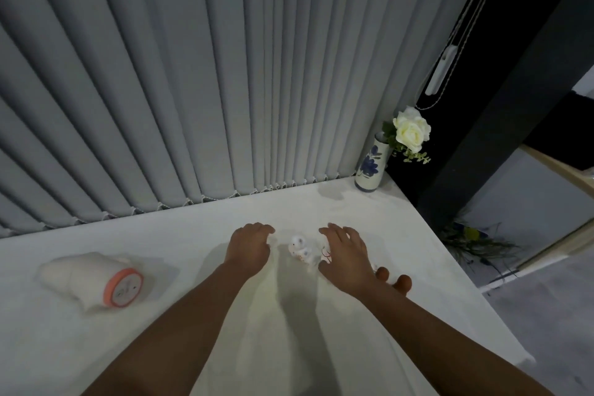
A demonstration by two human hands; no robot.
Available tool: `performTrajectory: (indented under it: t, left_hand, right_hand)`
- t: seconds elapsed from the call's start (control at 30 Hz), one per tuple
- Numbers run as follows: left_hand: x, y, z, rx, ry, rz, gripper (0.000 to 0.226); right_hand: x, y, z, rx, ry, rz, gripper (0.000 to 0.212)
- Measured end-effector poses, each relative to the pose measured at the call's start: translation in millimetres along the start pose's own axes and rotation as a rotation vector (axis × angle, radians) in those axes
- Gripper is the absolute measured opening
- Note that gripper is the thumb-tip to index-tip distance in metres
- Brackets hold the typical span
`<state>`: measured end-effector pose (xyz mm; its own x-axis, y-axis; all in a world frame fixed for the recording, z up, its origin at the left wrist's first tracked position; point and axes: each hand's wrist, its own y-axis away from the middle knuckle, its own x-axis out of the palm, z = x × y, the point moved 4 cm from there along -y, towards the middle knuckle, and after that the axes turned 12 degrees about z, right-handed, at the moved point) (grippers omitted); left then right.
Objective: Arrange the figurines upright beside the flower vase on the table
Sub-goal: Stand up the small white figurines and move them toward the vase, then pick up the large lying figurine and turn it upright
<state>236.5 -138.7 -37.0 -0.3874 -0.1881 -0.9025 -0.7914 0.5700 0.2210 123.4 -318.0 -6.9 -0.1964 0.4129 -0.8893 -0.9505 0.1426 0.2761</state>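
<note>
White table [160, 347] is backed by grey vertical blinds [193, 74]; dark pillar [514, 106] at rt. Vase [369, 167] w/ white rose [411, 130] stands at far rt corner. Small white figurines [302, 251] are seen lying mid-table, well apart from vase, between left hand [249, 247] and right hand [345, 255]; both are spread, nothing gripped. Plush toy [93, 280] lies at left.

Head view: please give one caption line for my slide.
Both hands reach for figurines on the table; vase behind.

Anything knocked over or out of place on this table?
Yes. The white figurines lie tumbled between the hands, far from the vase. A white plush with an orange face also lies on its side at the left.
</note>
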Motion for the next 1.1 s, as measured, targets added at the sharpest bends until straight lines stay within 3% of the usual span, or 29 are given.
performTrajectory:
  t: [0.27,0.5,0.67,0.9,1.1]
  left_hand:
    - [-54,62,96,-0.174,0.001,-0.184,0.035]
    - [-80,155,228,-0.475,0.096,-0.239,0.04]
    - [-79,207,295,-0.627,0.116,-0.186,0.041]
    - [-80,216,339,-0.604,0.185,-0.141,0.048]
    - [-72,198,365,-0.475,0.194,-0.022,0.092]
  right_hand:
    - [23,-29,115,-0.14,-0.028,0.075,0.058]
    - [72,-50,231,-0.224,-0.159,0.192,0.05]
    - [107,-58,308,-0.298,-0.106,0.259,0.053]
    - [148,-64,385,-0.362,0.07,0.296,0.064]
    - [173,-72,412,-0.284,0.104,0.21,0.069]
